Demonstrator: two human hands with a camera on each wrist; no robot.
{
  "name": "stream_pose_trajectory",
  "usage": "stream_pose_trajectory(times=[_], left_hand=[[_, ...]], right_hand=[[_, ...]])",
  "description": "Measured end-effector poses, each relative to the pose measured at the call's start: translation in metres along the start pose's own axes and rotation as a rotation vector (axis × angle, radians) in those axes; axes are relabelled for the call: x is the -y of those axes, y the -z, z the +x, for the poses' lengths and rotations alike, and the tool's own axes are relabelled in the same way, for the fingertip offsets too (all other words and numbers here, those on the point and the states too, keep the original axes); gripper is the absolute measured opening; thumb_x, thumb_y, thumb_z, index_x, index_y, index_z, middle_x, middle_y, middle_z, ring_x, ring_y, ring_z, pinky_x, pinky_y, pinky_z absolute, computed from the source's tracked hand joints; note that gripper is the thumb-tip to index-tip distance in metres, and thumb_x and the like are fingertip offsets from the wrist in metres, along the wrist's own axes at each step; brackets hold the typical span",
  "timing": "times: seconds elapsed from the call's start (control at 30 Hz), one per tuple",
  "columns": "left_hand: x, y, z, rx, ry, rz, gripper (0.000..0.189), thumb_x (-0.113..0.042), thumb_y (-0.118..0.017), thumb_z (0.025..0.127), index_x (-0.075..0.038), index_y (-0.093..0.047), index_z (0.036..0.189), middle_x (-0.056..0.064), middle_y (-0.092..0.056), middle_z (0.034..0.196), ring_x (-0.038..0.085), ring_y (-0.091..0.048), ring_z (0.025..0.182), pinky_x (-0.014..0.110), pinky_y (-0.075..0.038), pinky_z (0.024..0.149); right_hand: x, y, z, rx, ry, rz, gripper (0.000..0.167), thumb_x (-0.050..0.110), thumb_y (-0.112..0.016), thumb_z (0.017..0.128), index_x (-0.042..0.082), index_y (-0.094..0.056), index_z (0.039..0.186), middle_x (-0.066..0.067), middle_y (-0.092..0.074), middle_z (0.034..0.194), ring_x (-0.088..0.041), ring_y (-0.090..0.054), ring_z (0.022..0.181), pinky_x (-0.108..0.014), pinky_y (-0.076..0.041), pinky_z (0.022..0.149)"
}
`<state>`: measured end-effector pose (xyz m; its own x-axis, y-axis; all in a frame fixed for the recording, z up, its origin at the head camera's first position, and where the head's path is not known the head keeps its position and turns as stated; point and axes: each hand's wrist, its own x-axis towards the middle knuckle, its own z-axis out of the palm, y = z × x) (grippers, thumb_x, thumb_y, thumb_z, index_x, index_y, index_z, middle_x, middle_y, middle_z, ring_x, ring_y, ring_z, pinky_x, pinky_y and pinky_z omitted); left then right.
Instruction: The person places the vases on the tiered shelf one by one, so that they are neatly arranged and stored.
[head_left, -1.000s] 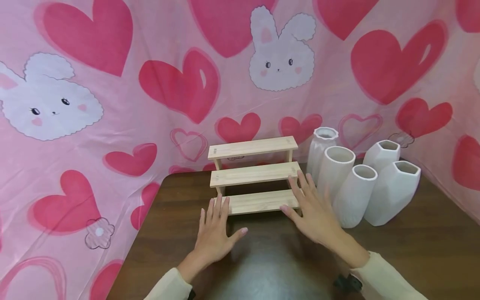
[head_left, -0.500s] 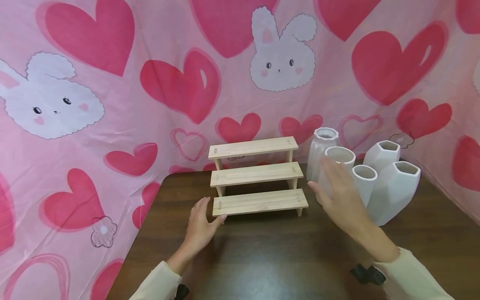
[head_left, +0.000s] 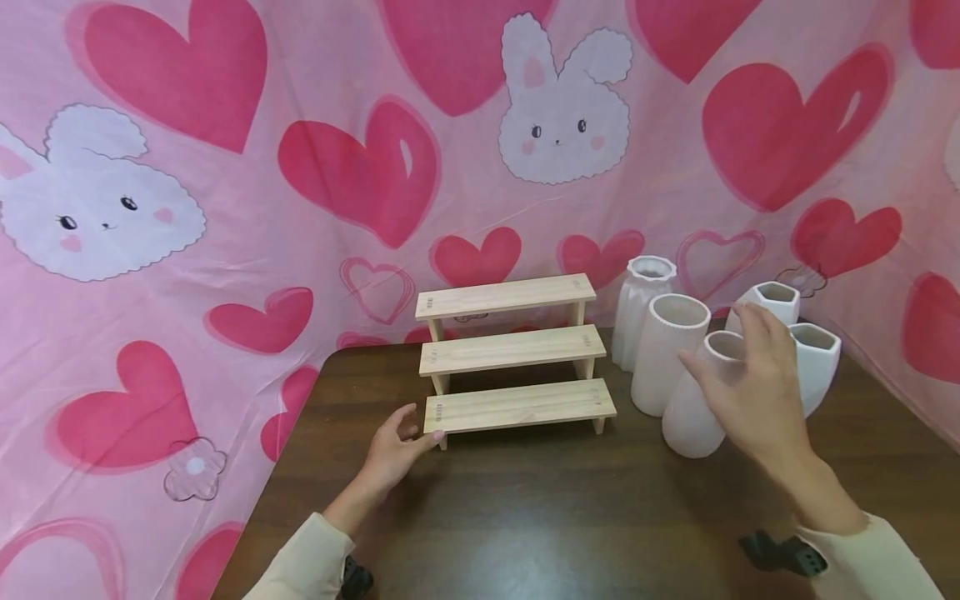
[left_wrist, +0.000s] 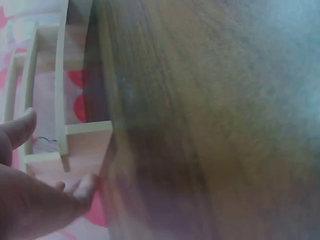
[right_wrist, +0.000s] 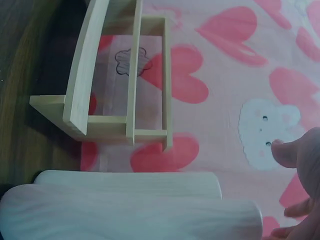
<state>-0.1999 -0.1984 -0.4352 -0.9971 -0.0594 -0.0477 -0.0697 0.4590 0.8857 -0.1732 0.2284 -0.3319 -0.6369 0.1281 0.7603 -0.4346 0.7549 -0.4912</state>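
A three-step wooden display stand [head_left: 517, 404] stands on the dark table. By the left end of its lowest step is my left hand [head_left: 390, 448], thumb tip at the step's front corner and fingers loosely bent beside the leg. In the left wrist view, those fingers [left_wrist: 87, 190] lie close to the end panel. My right hand [head_left: 765, 400] is spread over the white vases, fingers raised near the rims and thumb apart. It partly hides a slanted round-mouthed vase [head_left: 692, 421] and the faceted vase [head_left: 817, 367]. In the right wrist view, nothing shows between its fingers and thumb.
Left of the right hand stand a plain cylindrical vase [head_left: 663, 379] and a ribbed vase [head_left: 636, 325] with a scalloped rim. Another angular vase [head_left: 776, 293] stands behind. A pink cloth [head_left: 360, 183] with hearts and rabbits hangs behind the brown tabletop [head_left: 517, 508].
My right hand has moved right, from the stand's right end across to the vases. The left hand has shifted slightly left and down, to the lowest step's left end. The stand stays put.
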Motion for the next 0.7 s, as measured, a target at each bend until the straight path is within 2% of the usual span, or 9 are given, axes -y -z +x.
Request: stream_pose_trajectory(times=[0.17,0.3,0.43,0.53,0.7], left_hand=[[0.005,-0.001,0.003,0.054,0.044,-0.181,0.076,-0.021,-0.077,0.083,0.003,-0.037,0.143,0.026,-0.049,0.136,0.037,-0.054,0.119,0.047,-0.049,0.099],[0.008,-0.006,0.005,0.056,0.045,-0.245,0.071,-0.015,-0.076,0.084,0.003,-0.040,0.141,0.025,-0.054,0.130,0.033,-0.058,0.114,0.040,-0.053,0.094],[0.009,-0.011,0.006,0.040,0.037,-0.254,0.067,-0.011,-0.075,0.085,0.003,-0.042,0.140,0.024,-0.059,0.122,0.027,-0.062,0.104,0.031,-0.055,0.086],[0.010,-0.015,0.007,0.020,0.047,-0.287,0.063,-0.008,-0.073,0.085,0.003,-0.043,0.140,0.024,-0.061,0.118,0.022,-0.064,0.098,0.026,-0.056,0.080],[0.013,-0.017,0.009,-0.002,0.062,-0.387,0.058,0.000,-0.069,0.086,0.003,-0.044,0.139,0.024,-0.063,0.115,0.022,-0.066,0.093,0.032,-0.059,0.081]], right_hand=[[-0.008,0.009,-0.003,0.143,-0.246,0.013,0.077,0.018,-0.076,0.081,0.000,-0.035,0.143,-0.029,-0.041,0.135,-0.048,-0.037,0.121,-0.071,-0.034,0.095],[-0.012,0.013,-0.005,0.244,-0.365,0.037,0.079,0.029,-0.072,0.086,-0.001,-0.030,0.146,-0.032,-0.037,0.139,-0.052,-0.038,0.119,-0.073,-0.036,0.091],[-0.016,0.013,-0.007,0.285,-0.412,0.053,0.079,0.033,-0.069,0.088,-0.001,-0.029,0.147,-0.033,-0.036,0.140,-0.053,-0.040,0.116,-0.074,-0.037,0.090],[-0.019,0.011,-0.009,0.277,-0.409,0.047,0.076,0.032,-0.068,0.089,-0.001,-0.031,0.146,-0.033,-0.040,0.137,-0.054,-0.043,0.112,-0.074,-0.038,0.088],[-0.023,0.010,-0.012,0.246,-0.398,0.046,0.069,0.026,-0.068,0.090,0.001,-0.035,0.144,-0.034,-0.047,0.128,-0.054,-0.048,0.107,-0.073,-0.040,0.085]])
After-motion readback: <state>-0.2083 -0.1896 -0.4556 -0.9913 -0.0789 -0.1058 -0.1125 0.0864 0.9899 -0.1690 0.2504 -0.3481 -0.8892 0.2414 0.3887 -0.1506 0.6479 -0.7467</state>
